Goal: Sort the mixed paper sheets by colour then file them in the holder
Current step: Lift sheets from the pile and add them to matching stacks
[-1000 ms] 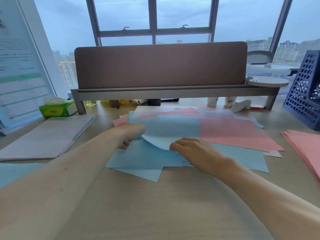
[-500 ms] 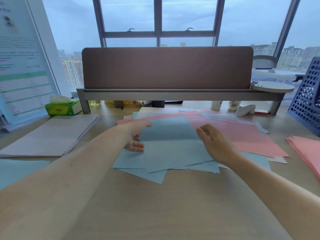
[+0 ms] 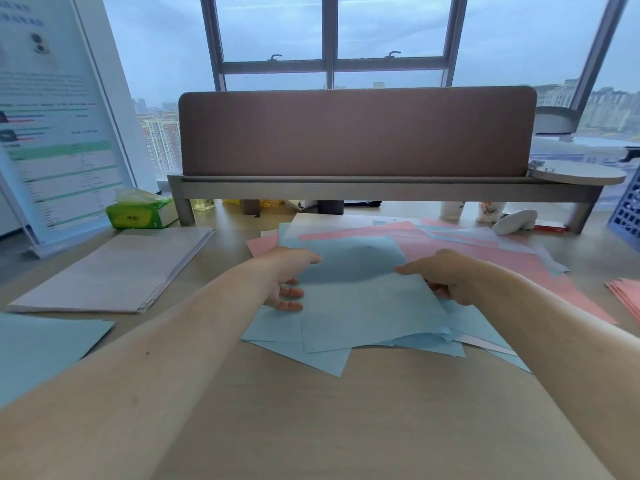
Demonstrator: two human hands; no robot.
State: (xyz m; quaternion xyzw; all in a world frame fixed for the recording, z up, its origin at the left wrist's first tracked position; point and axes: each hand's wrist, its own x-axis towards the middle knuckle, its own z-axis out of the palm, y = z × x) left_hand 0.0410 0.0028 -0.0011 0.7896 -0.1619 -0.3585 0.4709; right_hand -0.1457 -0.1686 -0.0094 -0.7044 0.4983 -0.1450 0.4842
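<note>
The thumb of the left hand [image 3: 287, 275] is lying on top of a blue sheet [image 3: 363, 306] at its left edge. The other fingers [image 3: 292, 293] are curling in under that edge, so the hand is pinching the paper between thumb and fingers. The right hand [image 3: 446, 275] is doing the same at the sheet's right edge, with its thumb stretching flat over the top and its fingers [image 3: 438, 291] tucking beneath. Both hands are gripping this one sheet between them, and its far half is showing darker than its near half.

The sheet is sitting over the near-left part of the mixed pile [image 3: 485, 261], a loose spread of blue, pink and white papers in the middle of the table [image 3: 346, 410]. More blue sheets are fanning out beneath it toward the near edge, and pink ones are reaching toward the right edge.

A white stack [image 3: 114, 271] is lying squared up toward the left edge, and a blue stack [image 3: 41, 344] is lying nearer at that same edge. A pink stack [image 3: 627, 296] is showing at the right edge. The holder [image 3: 627, 216], a blue mesh one, is standing just beyond it and is cut off by the frame.

A green tissue pack [image 3: 138, 213] is sitting toward the far-left corner, beside a printed board [image 3: 52, 116]. A brown desk screen [image 3: 356, 133] is running along the far edge.
</note>
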